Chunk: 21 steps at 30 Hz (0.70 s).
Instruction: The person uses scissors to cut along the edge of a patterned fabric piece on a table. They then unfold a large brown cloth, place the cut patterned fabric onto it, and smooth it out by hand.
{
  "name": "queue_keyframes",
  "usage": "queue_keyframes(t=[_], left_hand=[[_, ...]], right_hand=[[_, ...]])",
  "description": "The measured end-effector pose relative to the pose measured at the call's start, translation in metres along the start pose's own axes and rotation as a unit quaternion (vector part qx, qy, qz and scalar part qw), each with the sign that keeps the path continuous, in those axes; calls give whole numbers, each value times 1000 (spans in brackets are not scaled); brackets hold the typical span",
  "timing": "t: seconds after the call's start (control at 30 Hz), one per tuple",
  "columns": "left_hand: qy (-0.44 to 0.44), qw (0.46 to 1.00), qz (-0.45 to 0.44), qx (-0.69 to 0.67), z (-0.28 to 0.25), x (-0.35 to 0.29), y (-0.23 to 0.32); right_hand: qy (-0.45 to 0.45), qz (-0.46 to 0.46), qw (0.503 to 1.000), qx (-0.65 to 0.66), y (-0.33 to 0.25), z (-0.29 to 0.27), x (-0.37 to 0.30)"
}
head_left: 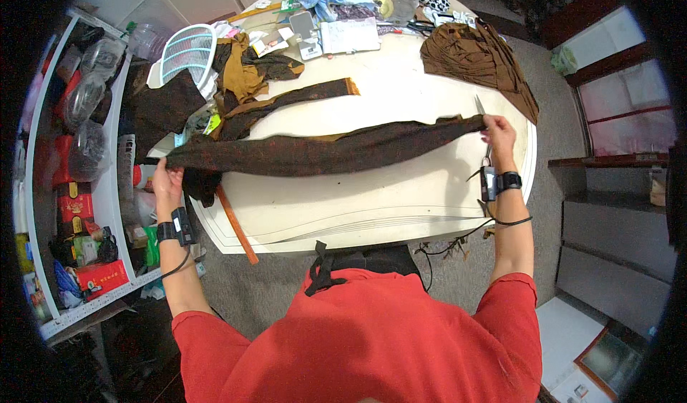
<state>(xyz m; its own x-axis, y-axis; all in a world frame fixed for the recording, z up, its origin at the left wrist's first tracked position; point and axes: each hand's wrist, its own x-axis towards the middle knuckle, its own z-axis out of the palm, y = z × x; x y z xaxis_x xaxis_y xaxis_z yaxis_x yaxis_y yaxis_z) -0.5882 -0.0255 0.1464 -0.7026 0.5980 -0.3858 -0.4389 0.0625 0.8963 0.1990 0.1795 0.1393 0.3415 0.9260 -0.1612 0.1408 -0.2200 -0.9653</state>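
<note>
A long dark brown strip of cloth (pixel 308 156) stretches across the white table, held by its two ends. My left hand (pixel 167 183) is closed on the left end, near the table's left edge. At the right, my right hand (pixel 499 137) pinches the other end. Scissors (pixel 480 105) show around the right hand, blade tips beyond it and handles below. Whether that hand touches them I cannot tell. Behind the strip lies a narrower dark piece of cloth (pixel 308 94) with an orange-brown end. A wooden ruler (pixel 236 224) juts over the table's near left edge.
Brown gathered cloth (pixel 476 63) lies at the far right of the table (pixel 372 210). Cloth scraps (pixel 247 67) and a white basket (pixel 188 52) are at the far left. Small boxes, papers and fabrics crowd the back. A packed shelf (pixel 118 188) stands close on the left.
</note>
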Motion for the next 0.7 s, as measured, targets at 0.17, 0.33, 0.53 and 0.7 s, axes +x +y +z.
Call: queue_keyframes(t=[0.17, 0.33, 0.53, 0.7], left_hand=[[-9, 996, -1, -86, -20, -28, 23], [7, 994, -71, -88, -61, -54, -32], [68, 977, -178, -95, -120, -43, -134], [156, 953, -223, -134, -145, -49, -152]], right_hand=[[-31, -8, 983, 181, -46, -32, -1], [-67, 50, 984, 157, -2, -54, -29], [-74, 98, 992, -25, 159, -65, -56], [-13, 101, 986, -134, 196, -53, -74]])
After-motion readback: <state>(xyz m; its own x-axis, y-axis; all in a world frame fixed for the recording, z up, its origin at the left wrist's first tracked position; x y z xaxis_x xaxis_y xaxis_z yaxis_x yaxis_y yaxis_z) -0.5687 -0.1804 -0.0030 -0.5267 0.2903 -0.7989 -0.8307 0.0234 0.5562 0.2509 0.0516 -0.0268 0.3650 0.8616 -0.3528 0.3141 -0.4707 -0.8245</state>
